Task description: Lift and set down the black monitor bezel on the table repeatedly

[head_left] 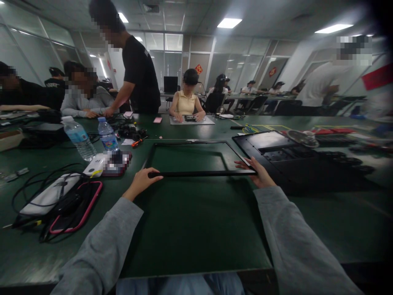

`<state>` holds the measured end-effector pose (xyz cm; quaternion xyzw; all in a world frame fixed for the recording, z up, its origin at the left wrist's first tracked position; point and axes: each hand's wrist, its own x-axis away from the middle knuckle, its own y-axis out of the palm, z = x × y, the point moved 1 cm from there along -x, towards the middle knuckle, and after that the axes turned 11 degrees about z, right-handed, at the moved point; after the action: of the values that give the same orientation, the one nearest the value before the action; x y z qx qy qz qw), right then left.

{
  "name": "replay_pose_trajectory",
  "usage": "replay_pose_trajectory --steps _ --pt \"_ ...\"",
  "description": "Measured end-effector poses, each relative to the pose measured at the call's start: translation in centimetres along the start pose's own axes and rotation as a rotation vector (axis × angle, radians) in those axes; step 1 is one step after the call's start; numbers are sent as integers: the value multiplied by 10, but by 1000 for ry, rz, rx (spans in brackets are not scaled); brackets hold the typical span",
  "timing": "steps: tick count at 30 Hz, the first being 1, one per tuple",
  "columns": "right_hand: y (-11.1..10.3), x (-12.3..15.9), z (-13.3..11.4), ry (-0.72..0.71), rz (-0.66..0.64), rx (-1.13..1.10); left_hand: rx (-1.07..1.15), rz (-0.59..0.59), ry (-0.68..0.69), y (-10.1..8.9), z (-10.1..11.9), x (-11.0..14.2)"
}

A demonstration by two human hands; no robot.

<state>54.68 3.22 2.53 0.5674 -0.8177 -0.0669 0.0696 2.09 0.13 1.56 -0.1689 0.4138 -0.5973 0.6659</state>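
Holding a black rectangular frame [202, 174] at the centre of the picture, above the green table [196, 233], by both near corners. Pinching the near left corner between thumb and fingers of the left hand [141, 180]; gripping the near right corner in the right hand [260, 172], with fingers showing inside the frame's opening. Unable to tell whether touching the table at the far edge. Wearing grey sleeves at lower left and lower right. To the left of the frame, a pink-edged case [89, 207] beside a white block [50, 194] under looped black cables. Above these, at upper left of centre, a white-capped bottle [80, 139] and a blue-capped bottle [108, 134]. Just right of the right hand, a large black panel [285, 166]. At upper centre, across the table, a seated person in yellow [186, 104].
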Motion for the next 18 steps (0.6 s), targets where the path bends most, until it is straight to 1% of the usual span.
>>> replay_pose_trajectory --steps 3,5,6,8,11,14,16,18 --pt "-3 0 4 7 36 30 -1 37 -16 0 1 0" --pt "-8 -2 9 -21 70 75 -9 51 -23 1 3 1" --pt "-11 -4 12 -57 100 111 -10 51 -25 1 3 1" --pt "-20 -9 16 -173 191 214 -9 55 -30 1 4 2" --pt "-37 -15 17 -398 384 425 8 88 -32 0 6 2" --pt "-58 -11 11 -617 606 663 57 111 -42 -1 7 1" --pt "-76 -4 6 -752 820 777 107 114 -58 -1 8 1" --pt "-97 6 2 -830 1066 818 159 126 -78 -2 8 0"
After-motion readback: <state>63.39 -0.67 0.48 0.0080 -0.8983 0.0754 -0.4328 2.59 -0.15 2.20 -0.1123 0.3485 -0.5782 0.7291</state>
